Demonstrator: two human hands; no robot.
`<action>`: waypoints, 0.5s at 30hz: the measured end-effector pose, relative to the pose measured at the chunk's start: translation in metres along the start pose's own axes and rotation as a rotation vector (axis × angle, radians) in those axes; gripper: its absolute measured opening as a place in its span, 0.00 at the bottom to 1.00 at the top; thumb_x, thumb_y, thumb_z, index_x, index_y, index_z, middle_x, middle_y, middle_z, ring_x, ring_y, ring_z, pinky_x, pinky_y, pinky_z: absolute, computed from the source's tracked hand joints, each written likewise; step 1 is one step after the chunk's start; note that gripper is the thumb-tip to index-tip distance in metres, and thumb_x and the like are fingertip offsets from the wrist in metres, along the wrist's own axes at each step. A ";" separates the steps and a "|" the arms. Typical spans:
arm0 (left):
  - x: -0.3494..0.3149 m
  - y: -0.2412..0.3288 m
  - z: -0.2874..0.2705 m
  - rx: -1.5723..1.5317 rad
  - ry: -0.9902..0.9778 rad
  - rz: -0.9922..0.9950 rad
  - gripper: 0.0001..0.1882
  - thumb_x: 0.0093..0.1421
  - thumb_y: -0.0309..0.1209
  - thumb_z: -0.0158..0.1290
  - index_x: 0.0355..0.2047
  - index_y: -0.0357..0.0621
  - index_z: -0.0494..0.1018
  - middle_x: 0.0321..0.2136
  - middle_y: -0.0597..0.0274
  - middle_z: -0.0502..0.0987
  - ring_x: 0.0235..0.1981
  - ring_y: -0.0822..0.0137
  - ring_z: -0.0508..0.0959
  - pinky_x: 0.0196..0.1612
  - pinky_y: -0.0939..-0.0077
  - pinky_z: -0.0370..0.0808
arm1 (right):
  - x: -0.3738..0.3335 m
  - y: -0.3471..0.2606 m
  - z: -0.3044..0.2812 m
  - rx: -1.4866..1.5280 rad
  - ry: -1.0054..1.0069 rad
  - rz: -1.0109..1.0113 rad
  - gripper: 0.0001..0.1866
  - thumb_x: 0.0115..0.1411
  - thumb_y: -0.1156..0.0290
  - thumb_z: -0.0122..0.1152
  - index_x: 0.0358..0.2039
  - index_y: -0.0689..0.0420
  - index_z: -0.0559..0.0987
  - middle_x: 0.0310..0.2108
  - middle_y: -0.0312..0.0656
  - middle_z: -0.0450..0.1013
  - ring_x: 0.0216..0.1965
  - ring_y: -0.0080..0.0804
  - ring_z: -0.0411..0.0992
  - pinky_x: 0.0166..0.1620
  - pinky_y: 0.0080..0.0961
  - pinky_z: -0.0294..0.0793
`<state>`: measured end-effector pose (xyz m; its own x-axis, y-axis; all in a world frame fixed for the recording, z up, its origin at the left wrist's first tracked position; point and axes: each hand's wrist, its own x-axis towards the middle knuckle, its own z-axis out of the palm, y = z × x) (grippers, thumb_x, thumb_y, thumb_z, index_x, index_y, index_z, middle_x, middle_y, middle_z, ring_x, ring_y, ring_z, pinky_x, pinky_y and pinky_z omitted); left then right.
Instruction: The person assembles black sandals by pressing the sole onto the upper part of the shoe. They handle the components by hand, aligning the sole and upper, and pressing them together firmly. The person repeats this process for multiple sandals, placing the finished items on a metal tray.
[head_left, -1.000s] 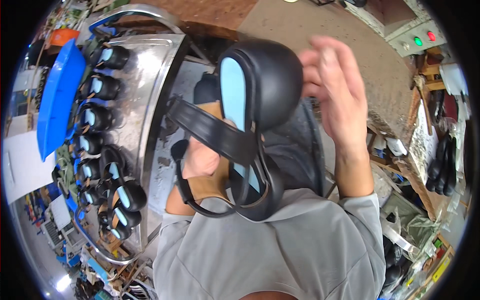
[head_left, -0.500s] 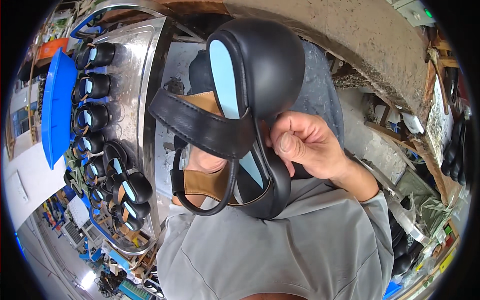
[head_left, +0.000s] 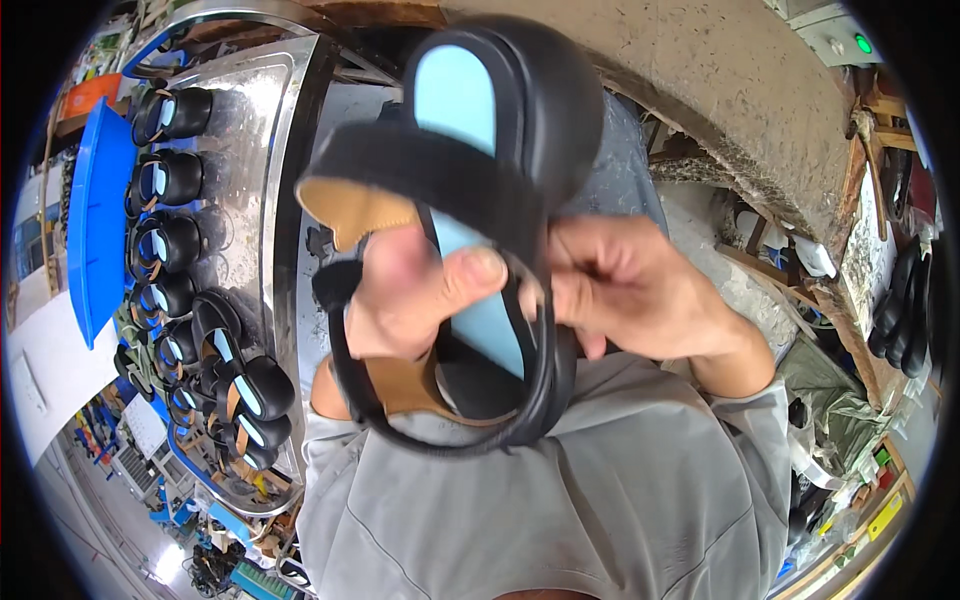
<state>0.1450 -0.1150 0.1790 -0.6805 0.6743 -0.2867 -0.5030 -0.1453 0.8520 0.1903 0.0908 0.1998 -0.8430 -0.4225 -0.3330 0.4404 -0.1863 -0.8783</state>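
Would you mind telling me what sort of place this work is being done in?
Probably a shoe-making workshop. Both hands, left hand and right hand, hold a black strapped shoe, a metal tray carries rows of similar black shoes, and cluttered shelves stand alongside.

sandal between both hands, shoes on tray left

Black shoes rowed on steel tray; blue bin beside.
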 end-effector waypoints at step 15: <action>-0.004 -0.018 -0.003 -0.020 -0.089 0.070 0.15 0.59 0.29 0.56 0.44 0.33 0.71 0.38 0.57 0.78 0.38 0.69 0.77 0.42 0.77 0.73 | 0.000 0.040 -0.006 0.454 -0.187 0.071 0.33 0.47 0.68 0.75 0.48 0.63 0.64 0.38 0.39 0.68 0.29 0.18 0.70 0.34 0.13 0.71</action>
<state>0.1554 -0.1174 0.1631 -0.6648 0.7235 -0.1861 -0.4669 -0.2079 0.8595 0.2053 0.0890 0.1627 -0.7546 -0.5922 -0.2827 0.6198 -0.5017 -0.6034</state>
